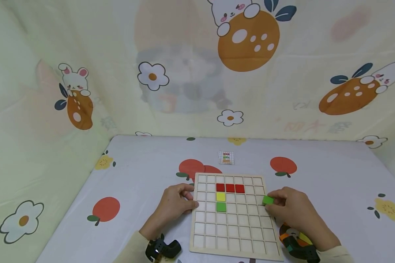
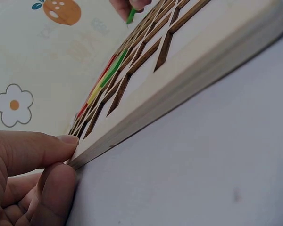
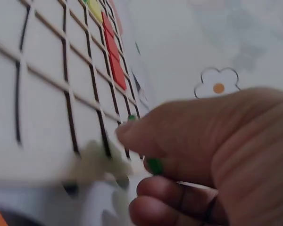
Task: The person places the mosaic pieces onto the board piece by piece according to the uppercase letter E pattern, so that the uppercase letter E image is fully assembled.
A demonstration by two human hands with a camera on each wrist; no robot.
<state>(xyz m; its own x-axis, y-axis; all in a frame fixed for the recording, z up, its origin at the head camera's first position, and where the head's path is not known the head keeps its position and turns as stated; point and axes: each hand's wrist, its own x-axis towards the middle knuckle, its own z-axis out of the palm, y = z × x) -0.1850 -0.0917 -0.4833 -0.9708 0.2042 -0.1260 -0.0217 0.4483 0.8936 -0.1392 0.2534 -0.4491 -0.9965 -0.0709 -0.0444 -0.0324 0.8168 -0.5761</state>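
A wooden grid board (image 1: pixel 238 252) lies flat on the table. Its left edge is between the thumb and curled fingers of my left hand (image 1: pixel 174 201); in the left wrist view the thumb (image 2: pixel 42 148) presses on the rim. Over the board's right edge, my right hand (image 1: pixel 289 208) pinches a green square tile (image 1: pixel 268 200) between thumb and fingers. In the right wrist view the thumb hides most of that tile (image 3: pixel 154 165). Three red tiles (image 1: pixel 230 188) sit side by side in one row, with a yellow tile (image 1: pixel 221 197) and another green tile (image 1: pixel 221 207) below the leftmost.
Behind the board lies a small card (image 1: pixel 226 157) with a printed grid pattern. A dark container with colourful pieces (image 1: pixel 294 237) shows partly under my right wrist. A black wrist device (image 1: pixel 162 248) is on my left wrist. Patterned cloth walls (image 1: pixel 184 91) enclose the table.
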